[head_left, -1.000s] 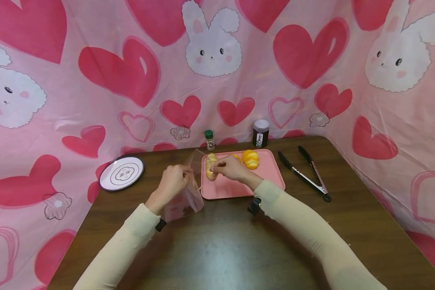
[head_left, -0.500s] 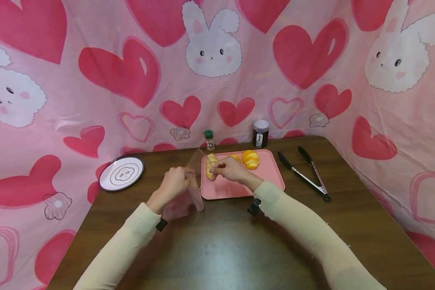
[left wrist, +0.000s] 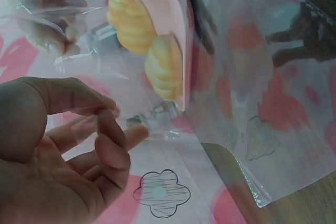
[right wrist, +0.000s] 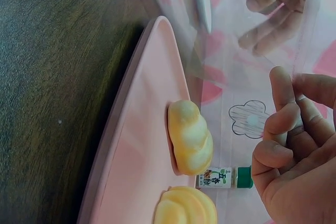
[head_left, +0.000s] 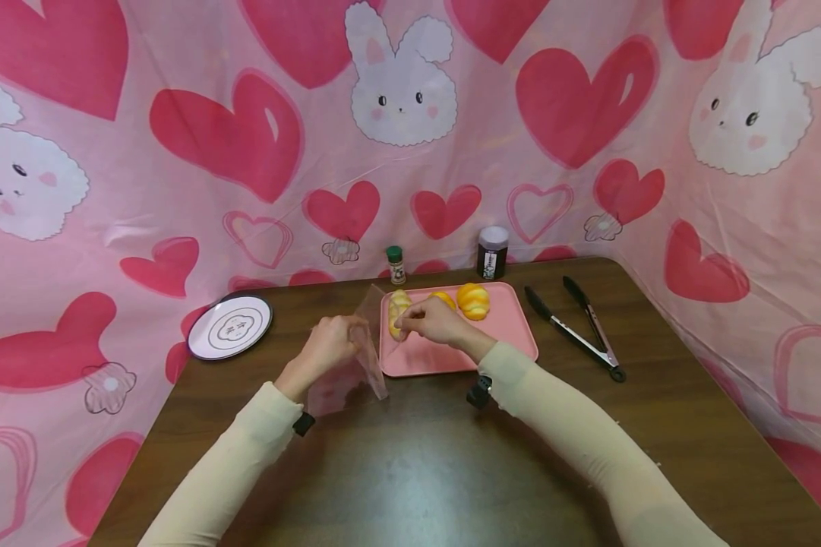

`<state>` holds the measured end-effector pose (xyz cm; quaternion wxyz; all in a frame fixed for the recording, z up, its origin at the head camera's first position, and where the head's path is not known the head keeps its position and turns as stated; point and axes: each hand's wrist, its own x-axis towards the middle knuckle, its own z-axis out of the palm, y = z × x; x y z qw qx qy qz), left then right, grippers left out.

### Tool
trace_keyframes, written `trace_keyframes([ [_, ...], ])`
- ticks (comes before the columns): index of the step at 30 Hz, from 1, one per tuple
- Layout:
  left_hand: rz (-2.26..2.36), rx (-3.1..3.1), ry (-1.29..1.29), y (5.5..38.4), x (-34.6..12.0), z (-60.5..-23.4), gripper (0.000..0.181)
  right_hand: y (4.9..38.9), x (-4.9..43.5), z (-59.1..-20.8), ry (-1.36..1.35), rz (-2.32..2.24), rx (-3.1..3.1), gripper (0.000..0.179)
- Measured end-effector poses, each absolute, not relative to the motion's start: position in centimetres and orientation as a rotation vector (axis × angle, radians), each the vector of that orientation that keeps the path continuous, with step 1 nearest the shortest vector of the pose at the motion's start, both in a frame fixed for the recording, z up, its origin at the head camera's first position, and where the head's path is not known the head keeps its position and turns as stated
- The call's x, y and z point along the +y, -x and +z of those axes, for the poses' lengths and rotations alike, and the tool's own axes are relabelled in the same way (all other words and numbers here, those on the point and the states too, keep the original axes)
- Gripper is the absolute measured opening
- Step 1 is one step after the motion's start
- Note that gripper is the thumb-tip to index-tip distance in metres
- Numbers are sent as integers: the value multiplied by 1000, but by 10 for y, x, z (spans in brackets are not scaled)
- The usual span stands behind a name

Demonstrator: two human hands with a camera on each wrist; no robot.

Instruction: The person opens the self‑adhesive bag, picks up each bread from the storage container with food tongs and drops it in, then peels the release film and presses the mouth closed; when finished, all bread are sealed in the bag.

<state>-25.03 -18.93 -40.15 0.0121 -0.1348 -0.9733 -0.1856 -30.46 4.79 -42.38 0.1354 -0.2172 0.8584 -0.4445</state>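
A clear plastic bag (head_left: 345, 384) hangs between my hands at the left of the pink tray (head_left: 465, 353). My left hand (head_left: 329, 343) pinches one side of its edge between thumb and fingertips. My right hand (head_left: 439, 319), over the tray's left part, pinches the film across from it, as the right wrist view shows at its fingertips (right wrist: 294, 80). Below the right hand lies a twisted bread roll (head_left: 398, 304), partly covered by that hand. A rounder yellow bread (head_left: 473, 301) sits further right, with another yellow piece (head_left: 443, 296) half hidden beside it.
Black-tipped metal tongs (head_left: 591, 346) lie spread at the tray's right. A white plate (head_left: 228, 328) stands at the table's left back. Behind the tray are a green-capped seasoning shaker (head_left: 396, 270) and a dark jar with a pale lid (head_left: 492, 254).
My left hand has shifted slightly, and the bag's film has changed its folds. The right hand stays in nearly the same place; the breads have not moved.
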Motion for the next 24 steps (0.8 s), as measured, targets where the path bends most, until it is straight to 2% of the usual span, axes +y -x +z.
trace_keyframes([
  [10,-575,-2977,479,253,-190,-406,32,304,48,-424,650,-1306,2476,23],
  [17,-657,-2976,456,254,-191,-406,15,303,48,-424,624,-1294,2444,28],
  [20,-621,-2986,483,255,-191,-406,23,303,49,-425,617,-1285,2442,27],
  [24,-529,-2982,583,257,-192,-405,44,303,49,-426,619,-1283,2430,27],
])
